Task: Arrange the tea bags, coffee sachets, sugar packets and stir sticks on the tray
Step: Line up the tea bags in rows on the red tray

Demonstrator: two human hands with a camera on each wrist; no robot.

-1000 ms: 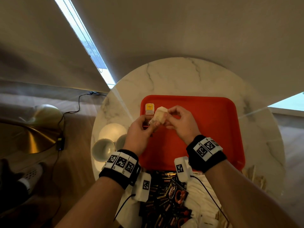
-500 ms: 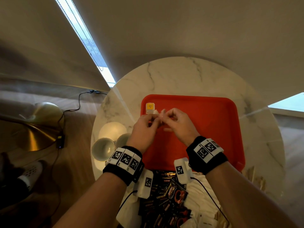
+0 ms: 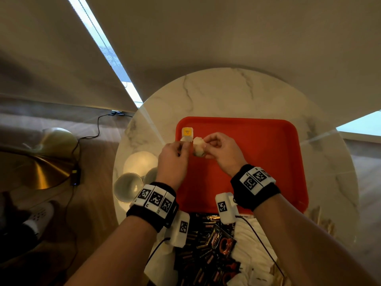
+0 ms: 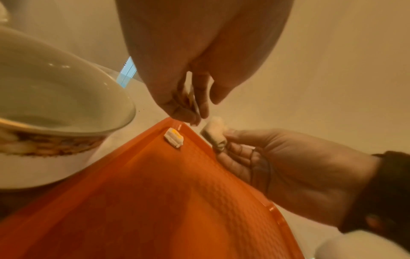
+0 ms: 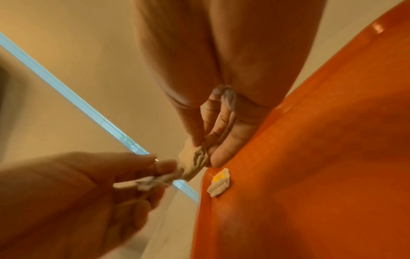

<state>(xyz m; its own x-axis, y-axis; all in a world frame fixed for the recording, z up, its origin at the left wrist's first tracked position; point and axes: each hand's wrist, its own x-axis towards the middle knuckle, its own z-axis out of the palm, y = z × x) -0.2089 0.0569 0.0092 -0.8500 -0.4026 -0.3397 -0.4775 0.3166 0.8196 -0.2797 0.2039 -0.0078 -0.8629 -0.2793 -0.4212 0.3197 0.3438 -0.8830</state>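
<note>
Orange tray (image 3: 268,162) on the marble desk (image 3: 226,96); my right hand (image 3: 223,152) pinches a tea bag (image 3: 198,146) above its far-left corner, my left hand (image 3: 174,159) pinches its tag; I'd tuck the string, lay it beside the placed tea bag (image 3: 187,133)

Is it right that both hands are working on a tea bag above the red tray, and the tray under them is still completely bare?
Not quite. The tray is not bare: one tea bag with a yellow tag already lies near its far left corner, as the head view shows. The rest holds: the left hand and right hand hold another tea bag above it.
</note>
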